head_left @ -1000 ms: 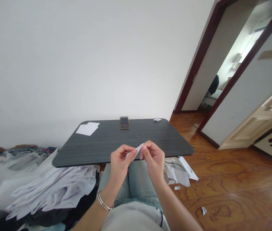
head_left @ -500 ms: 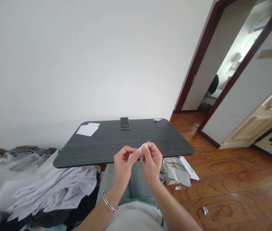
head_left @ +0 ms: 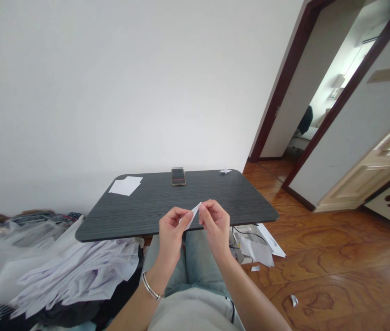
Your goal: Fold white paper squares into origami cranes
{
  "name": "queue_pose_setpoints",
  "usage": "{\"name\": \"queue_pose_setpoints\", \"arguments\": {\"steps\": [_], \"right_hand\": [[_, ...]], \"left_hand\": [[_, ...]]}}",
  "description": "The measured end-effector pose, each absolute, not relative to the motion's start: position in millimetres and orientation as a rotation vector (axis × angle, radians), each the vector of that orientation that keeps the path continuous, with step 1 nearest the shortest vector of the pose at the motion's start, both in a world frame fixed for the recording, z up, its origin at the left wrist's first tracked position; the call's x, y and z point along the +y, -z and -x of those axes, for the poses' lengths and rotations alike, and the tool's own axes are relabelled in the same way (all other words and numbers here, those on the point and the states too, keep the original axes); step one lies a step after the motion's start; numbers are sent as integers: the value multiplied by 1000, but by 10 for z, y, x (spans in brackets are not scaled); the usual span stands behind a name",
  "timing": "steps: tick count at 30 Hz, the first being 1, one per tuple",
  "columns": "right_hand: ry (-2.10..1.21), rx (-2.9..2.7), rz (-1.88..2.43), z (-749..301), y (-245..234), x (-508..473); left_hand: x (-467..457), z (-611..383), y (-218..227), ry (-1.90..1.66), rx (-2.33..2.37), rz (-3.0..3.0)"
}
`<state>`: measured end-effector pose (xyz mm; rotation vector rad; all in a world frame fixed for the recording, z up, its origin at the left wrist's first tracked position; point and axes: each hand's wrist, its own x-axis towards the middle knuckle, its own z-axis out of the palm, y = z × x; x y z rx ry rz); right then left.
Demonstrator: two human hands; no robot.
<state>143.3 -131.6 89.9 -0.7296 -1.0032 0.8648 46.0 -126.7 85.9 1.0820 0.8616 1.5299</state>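
Note:
A small folded piece of white paper (head_left: 192,214) is pinched between both my hands above my lap, just in front of the near edge of a dark wood-grain table (head_left: 153,207). My left hand (head_left: 170,234), with a silver bracelet on the wrist, grips its lower end. My right hand (head_left: 215,225) pinches its upper, pointed end. Both hands have their fingers closed on the paper.
On the table lie white paper sheets (head_left: 125,185) at the far left, a phone (head_left: 178,176) at the far middle and a small folded paper figure (head_left: 225,171) at the far right. Crumpled cloth and plastic (head_left: 64,271) fill the left; loose papers (head_left: 257,246) lie on the wooden floor.
The folded paper has tipped more upright between my fingers, and my hands have shifted slightly. Nothing on the table has moved.

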Motion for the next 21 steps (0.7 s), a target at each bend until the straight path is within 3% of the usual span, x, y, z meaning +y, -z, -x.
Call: {"name": "queue_pose_setpoints", "arguments": {"steps": [21], "right_hand": [[-1192,-881,665,-1494,-926,-1302]], "left_hand": [[-1262,-472,-835,-1527,877,-1091]]}}
